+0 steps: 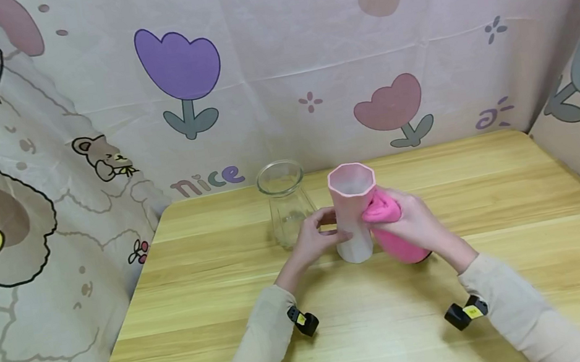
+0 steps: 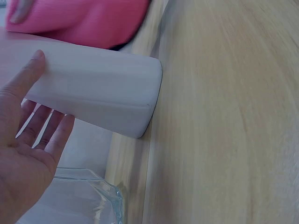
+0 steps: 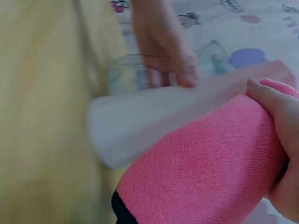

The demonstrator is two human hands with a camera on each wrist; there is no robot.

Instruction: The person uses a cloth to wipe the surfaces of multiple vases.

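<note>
A pale pink-and-white faceted vase stands upright on the table, its wide octagonal mouth facing up. My left hand holds it from the left; in the left wrist view the thumb lies across one side and the fingers reach around the other. On the right, my right hand grips a bunched pink cloth against the vase's upper side. The cloth has a dark edge and hangs down beside the vase. Left of the vase is a clear glass vase with a thick round rim, touched by neither hand.
The wooden table reaches to a patterned fabric backdrop just behind the two vases. More of this fabric hangs at the left and right sides. A small black camera sits on each wrist.
</note>
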